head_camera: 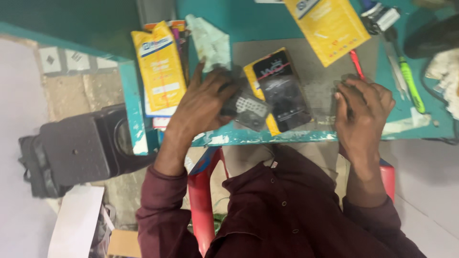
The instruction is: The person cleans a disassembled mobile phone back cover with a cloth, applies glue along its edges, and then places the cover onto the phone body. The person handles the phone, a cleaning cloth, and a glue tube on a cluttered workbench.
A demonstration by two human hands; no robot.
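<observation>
My left hand [203, 102] grips a small dark device [248, 111] with a pale keypad-like panel, holding it at the near edge of the teal table [258, 19]. Just right of it lies a black and yellow retail package [282, 91] on a grey mat [325, 71]. My right hand [363, 112] rests on the mat's right side with fingers curled, over something small that I cannot make out. A red-handled tool [356, 64] pokes out just beyond that hand.
A yellow packet [160, 64] and a crumpled pale cloth [208, 40] lie left of the mat. Another yellow packet [330, 24] sits at the far edge. A green-handled tool [411, 83] lies right. A black speaker box [76, 150] stands beside the table; a red chair [203, 191] is under me.
</observation>
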